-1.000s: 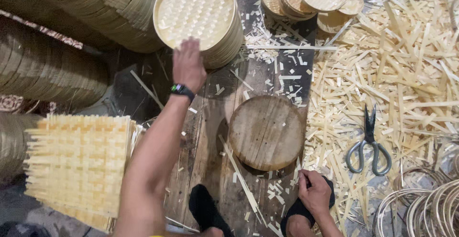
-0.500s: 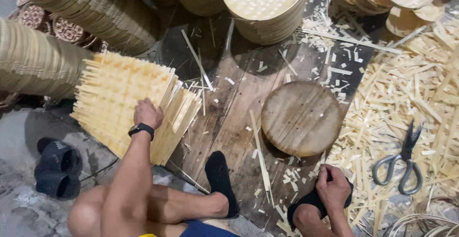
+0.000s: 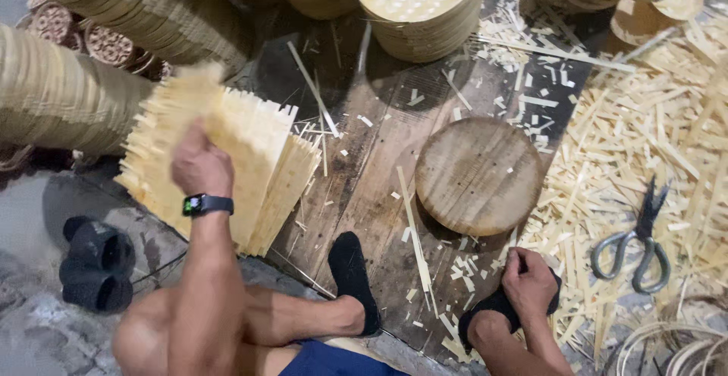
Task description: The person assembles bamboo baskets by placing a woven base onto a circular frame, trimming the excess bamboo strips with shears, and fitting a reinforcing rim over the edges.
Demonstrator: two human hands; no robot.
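— Around the hands? Round wooden block (image 3: 479,175) on the dark floor planks (image 3: 364,186), near their right edge. Off that edge, a heap of pale bamboo offcuts (image 3: 644,141), with grey-handled scissors (image 3: 633,243) lying open on top. Above the far edge of the planks, a stack of round woven trays (image 3: 417,1). Off the left edge, long rolls of stacked bamboo rings (image 3: 114,12). Black sandals (image 3: 95,262) on the concrete at the lower left. Loose splints and chips scattered over the planks.

— In the way?

— Left hand (image 3: 199,167) and forearm covering part of the woven bamboo mat (image 3: 250,156); black-socked foot (image 3: 350,274) on the near edge of the planks, just below the mat.

— Grip?

— Left hand closed over the mat's top sheet, lifting it tilted off the pile at the planks' left edge; upper corner blurred. Right hand (image 3: 529,281) curled shut on the other socked foot (image 3: 493,311), near the lower right corner.

— Different from half a second ago?

— Then flat on the pile, hand resting on top; now raised and tilted. Right hand unchanged on the foot.

— Materials?

— Thin flat strips, pale yellow, plaited square with fringed ends. Block worn, scuffed, grey-brown. Black band with a watch on the left wrist.
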